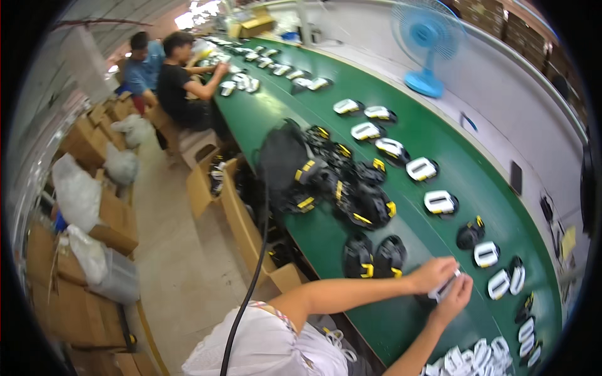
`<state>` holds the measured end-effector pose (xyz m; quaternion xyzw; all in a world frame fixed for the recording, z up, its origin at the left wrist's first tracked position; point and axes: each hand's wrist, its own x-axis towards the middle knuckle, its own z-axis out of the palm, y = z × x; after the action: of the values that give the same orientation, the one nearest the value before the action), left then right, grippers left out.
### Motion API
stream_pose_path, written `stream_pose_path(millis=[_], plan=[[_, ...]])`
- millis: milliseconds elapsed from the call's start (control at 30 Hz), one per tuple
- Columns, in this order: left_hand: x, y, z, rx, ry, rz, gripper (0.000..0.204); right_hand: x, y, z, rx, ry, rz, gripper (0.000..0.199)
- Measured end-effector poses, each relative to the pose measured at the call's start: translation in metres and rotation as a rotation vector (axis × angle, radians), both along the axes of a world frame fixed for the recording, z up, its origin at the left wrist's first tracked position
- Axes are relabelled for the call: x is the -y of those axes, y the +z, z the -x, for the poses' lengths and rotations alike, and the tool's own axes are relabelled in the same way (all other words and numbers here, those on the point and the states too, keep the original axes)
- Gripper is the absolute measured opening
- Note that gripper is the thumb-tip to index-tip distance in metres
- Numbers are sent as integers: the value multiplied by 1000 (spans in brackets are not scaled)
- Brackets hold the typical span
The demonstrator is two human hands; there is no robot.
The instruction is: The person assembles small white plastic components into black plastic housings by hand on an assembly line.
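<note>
My left hand (435, 274) and my right hand (454, 298) meet over the green table, both closed on one white plastic frame (444, 288). The fingers cover much of it, and whether a black piece lies under it I cannot tell. A pile of loose white oval frames (476, 358) lies just below my right hand. Left of my hands stand two black oval housings (390, 255) with yellow tabs. Beyond them is a heap of similar black housings (364, 194). To the right runs a line of black housings topped with white frames (486, 254).
On the back ledge stand a blue fan (426, 44) and a dark phone (516, 177). A black cable (254, 282) hangs at my left. Open cartons (241, 225) stand beside the table. Two people (179, 81) sit farther along the green table (307, 241).
</note>
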<state>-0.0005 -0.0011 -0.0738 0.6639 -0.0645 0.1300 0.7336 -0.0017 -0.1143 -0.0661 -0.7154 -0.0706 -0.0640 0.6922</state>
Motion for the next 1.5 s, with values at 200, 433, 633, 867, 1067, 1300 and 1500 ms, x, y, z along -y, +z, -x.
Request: stream_pose_path(millis=[200, 433, 633, 867, 1067, 1300, 1500], plan=[[-4, 3, 15, -26, 64, -93, 26, -11, -3, 3, 7, 79, 112, 29], [9, -8, 7, 73, 90, -14, 24, -21, 3, 12, 303, -190, 395, 32], [3, 2, 11, 75, 66, -46, 24, -18, 1, 12, 206, -157, 291, 32], [8, 7, 21, 132, 165, -192, 18, -19, -7, 8, 3, -97, 7, 34], [2, 5, 20, 134, 217, -199, 19, -27, 0, 11, 132, -68, 287, 35], [5, -3, 13, 7, 138, -123, 22, -26, 6, 22, 437, -150, 448, 36], [1, 13, 27, 149, 183, -204, 20, -26, 4, 15, 247, -144, 356, 36]])
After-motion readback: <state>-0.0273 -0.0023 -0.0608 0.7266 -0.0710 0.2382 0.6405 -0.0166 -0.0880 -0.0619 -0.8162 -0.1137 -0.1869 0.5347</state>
